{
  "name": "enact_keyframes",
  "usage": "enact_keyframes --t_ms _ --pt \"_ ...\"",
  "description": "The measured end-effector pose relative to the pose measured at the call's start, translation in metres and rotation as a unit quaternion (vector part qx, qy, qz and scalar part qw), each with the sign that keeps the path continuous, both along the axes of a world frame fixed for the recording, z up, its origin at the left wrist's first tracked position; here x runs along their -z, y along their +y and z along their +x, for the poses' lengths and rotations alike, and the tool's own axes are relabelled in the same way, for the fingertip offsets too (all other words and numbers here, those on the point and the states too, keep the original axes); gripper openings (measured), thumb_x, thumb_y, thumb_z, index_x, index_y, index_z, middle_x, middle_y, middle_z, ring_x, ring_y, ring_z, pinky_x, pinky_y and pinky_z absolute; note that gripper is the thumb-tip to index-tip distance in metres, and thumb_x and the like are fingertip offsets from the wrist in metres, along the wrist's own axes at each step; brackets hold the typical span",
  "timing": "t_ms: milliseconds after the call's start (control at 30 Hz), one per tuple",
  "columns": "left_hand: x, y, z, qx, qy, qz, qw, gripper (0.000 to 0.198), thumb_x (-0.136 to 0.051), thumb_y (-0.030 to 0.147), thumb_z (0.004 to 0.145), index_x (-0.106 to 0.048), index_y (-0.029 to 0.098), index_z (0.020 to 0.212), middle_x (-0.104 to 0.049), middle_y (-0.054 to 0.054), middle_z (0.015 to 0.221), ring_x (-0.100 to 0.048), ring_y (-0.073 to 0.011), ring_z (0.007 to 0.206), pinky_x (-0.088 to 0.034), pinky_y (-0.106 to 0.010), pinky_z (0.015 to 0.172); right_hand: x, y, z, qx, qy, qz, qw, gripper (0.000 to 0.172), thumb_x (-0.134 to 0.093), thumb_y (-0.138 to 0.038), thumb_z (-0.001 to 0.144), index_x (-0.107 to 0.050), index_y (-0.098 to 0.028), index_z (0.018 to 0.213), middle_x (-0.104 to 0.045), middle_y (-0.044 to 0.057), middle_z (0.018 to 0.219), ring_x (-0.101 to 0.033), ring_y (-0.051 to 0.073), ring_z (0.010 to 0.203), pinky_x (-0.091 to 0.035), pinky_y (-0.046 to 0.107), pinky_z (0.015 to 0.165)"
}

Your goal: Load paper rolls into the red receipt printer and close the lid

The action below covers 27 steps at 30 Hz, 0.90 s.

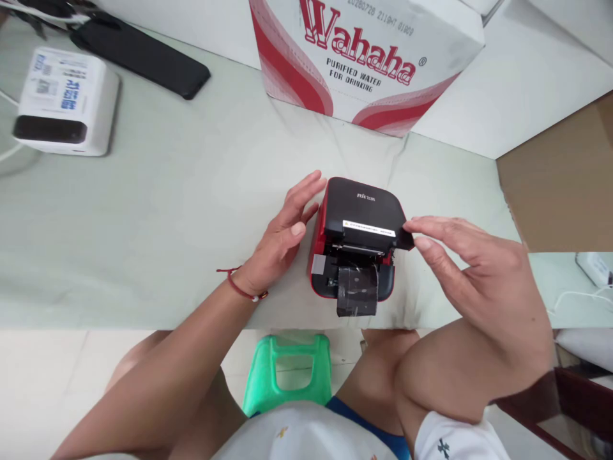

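A small red and black printer (pixel 366 207) sits on the table near its front edge. Its black lid is raised a little at the front, leaving a dark gap. A dark, shiny strip (pixel 357 291) comes out of that gap and hangs over the front. My right hand (pixel 472 259) pinches the lid's right front corner between thumb and fingers. Along the printer's left side rests my left hand (pixel 282 233), its fingers apart and holding nothing. Whether its fingertips touch the red casing I cannot tell.
Behind the printer stands a white and red water carton (pixel 364 57). A white box-shaped device (pixel 67 102) with cables and a long black object (pixel 143 54) lie at the back left. A brown cardboard panel (pixel 560 185) is at right. A green stool (pixel 288 374) shows below the pale-covered table (pixel 167 211).
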State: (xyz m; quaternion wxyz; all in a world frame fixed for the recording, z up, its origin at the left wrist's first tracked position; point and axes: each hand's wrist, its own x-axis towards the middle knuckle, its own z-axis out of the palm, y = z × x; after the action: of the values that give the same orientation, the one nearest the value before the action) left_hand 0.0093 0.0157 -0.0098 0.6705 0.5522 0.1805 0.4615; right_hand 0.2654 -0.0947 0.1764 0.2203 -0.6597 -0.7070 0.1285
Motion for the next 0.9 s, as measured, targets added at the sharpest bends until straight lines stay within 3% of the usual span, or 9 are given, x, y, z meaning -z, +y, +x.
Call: enact_keyframes --t_ms 100,200,300,400,533,667,833,900 --pt "-0.01 -0.001 0.003 -0.021 0.004 0.024 0.999 0.052 -0.058 0.076 0.113 -0.088 0.042 0.137 -0.048 0.003 0.191 -0.025 -0.0424 0.187 -0.023 -0.068 0.154 -0.005 -0.007 0.0 -0.027 -0.027 -0.047 0.998 0.029 -0.067 -0.029 0.118 -0.089 -0.03 0.136 -0.094 0.004 0.128 -0.092 0.03 0.108 -0.075 0.045 0.095" --pt "-0.012 -0.001 0.005 -0.029 0.006 0.013 0.999 0.059 -0.051 0.076 0.116 -0.093 0.035 0.114 -0.054 0.003 0.187 -0.033 -0.0442 0.184 -0.028 -0.072 0.152 -0.005 -0.008 -0.005 -0.053 -0.049 -0.094 0.993 0.032 -0.06 -0.025 0.118 -0.091 -0.027 0.128 -0.095 0.002 0.115 -0.092 0.026 0.086 -0.073 0.037 0.074" --pt "-0.009 -0.002 0.004 -0.016 0.009 0.015 1.0 0.06 -0.048 0.076 0.117 -0.093 0.036 0.112 -0.052 0.008 0.188 -0.029 -0.0431 0.186 -0.027 -0.073 0.153 -0.003 -0.008 -0.015 -0.055 -0.086 -0.091 0.991 0.037 -0.055 -0.022 0.118 -0.091 -0.026 0.112 -0.093 0.002 0.095 -0.084 0.023 0.064 -0.057 0.034 0.05" --pt "-0.006 -0.001 0.002 0.0 0.017 0.034 0.999 0.058 -0.048 0.074 0.118 -0.093 0.038 0.118 -0.047 0.011 0.192 -0.019 -0.0417 0.19 -0.024 -0.076 0.153 -0.001 -0.008 -0.023 -0.064 -0.122 -0.089 0.986 0.042 -0.049 -0.021 0.116 -0.088 -0.026 0.099 -0.087 0.004 0.079 -0.072 0.022 0.047 -0.04 0.037 0.04" --pt "-0.005 0.001 -0.002 0.02 0.032 0.044 0.998 0.053 -0.053 0.074 0.116 -0.092 0.038 0.116 -0.043 0.01 0.195 -0.014 -0.0421 0.191 -0.022 -0.078 0.153 0.002 -0.01 -0.029 -0.062 -0.157 -0.093 0.981 0.044 -0.047 -0.02 0.115 -0.085 -0.026 0.095 -0.082 0.005 0.069 -0.064 0.022 0.039 -0.033 0.039 0.038" --pt "-0.004 0.004 -0.009 0.071 0.029 0.057 0.995 0.03 -0.083 0.059 0.104 -0.089 0.039 0.127 -0.03 0.007 0.201 -0.023 -0.0459 0.189 -0.022 -0.077 0.152 0.003 -0.008 -0.029 -0.058 -0.155 -0.071 0.984 0.043 -0.048 -0.017 0.113 -0.084 -0.025 0.09 -0.083 0.005 0.069 -0.066 0.021 0.041 -0.034 0.037 0.038" --pt "0.004 0.007 -0.016 0.12 0.02 0.036 0.992 0.053 -0.097 0.051 0.091 -0.083 0.039 0.14 -0.021 0.002 0.204 -0.01 -0.049 0.19 -0.018 -0.076 0.152 -0.001 -0.005 -0.027 -0.037 -0.152 -0.06 0.986 0.037 -0.055 -0.017 0.116 -0.087 -0.023 0.099 -0.082 -0.001 0.068 -0.071 0.02 0.047 -0.047 0.034 0.044" --pt "0.007 0.006 -0.015 0.123 0.024 0.026 0.992 0.069 -0.097 0.053 0.089 -0.076 0.043 0.154 -0.02 0.003 0.204 -0.004 -0.0477 0.191 -0.012 -0.074 0.154 -0.004 -0.007 -0.028 -0.051 -0.126 -0.062 0.989 0.034 -0.056 -0.018 0.119 -0.089 -0.02 0.114 -0.089 0.0 0.082 -0.079 0.02 0.057 -0.058 0.033 0.054"
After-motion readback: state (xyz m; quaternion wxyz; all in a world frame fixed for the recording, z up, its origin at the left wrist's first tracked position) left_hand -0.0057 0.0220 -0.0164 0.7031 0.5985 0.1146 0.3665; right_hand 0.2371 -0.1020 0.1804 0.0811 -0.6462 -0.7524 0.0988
